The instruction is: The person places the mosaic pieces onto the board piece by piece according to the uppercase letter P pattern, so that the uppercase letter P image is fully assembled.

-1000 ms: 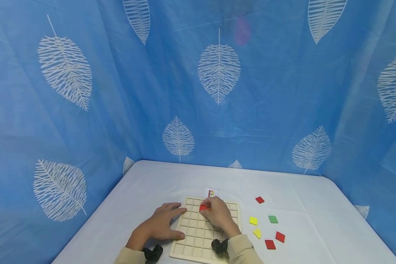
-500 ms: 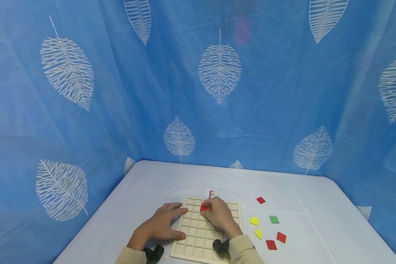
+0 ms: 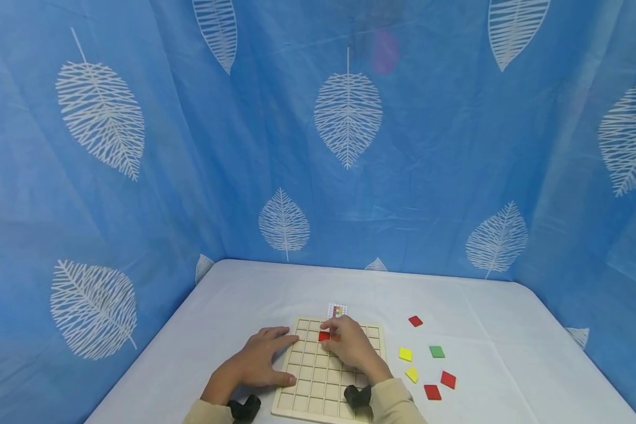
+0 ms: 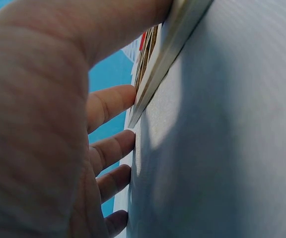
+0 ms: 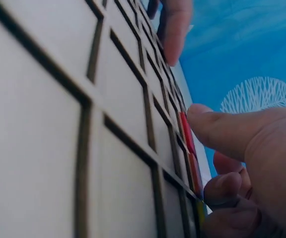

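A wooden grid board (image 3: 307,373) lies flat on the table in the head view. My left hand (image 3: 262,357) rests at its left side, fingers spread; in the left wrist view the thumb (image 4: 118,29) lies over the board's edge (image 4: 158,69). My right hand (image 3: 351,345) is over the board's upper part, thumb and index finger on either side of a red tile (image 3: 324,336). That tile sits in a grid cell. In the right wrist view the thumb tip is beside a red tile (image 5: 186,131), with another red tile (image 5: 195,173) and some yellow (image 5: 200,210) near the other fingers.
A small printed card with a coloured grid (image 3: 337,310) lies behind the board. To the right are loose tiles: several red, such as one red tile (image 3: 432,392), a green tile (image 3: 437,351), a yellow tile (image 3: 405,354) and a rounded yellow tile (image 3: 411,374). Blue curtains (image 3: 403,235) stand around the table.
The red tile under my right hand now lies flat in its cell, and the index finger and thumb stand slightly farther apart around it. My left hand stays in place.
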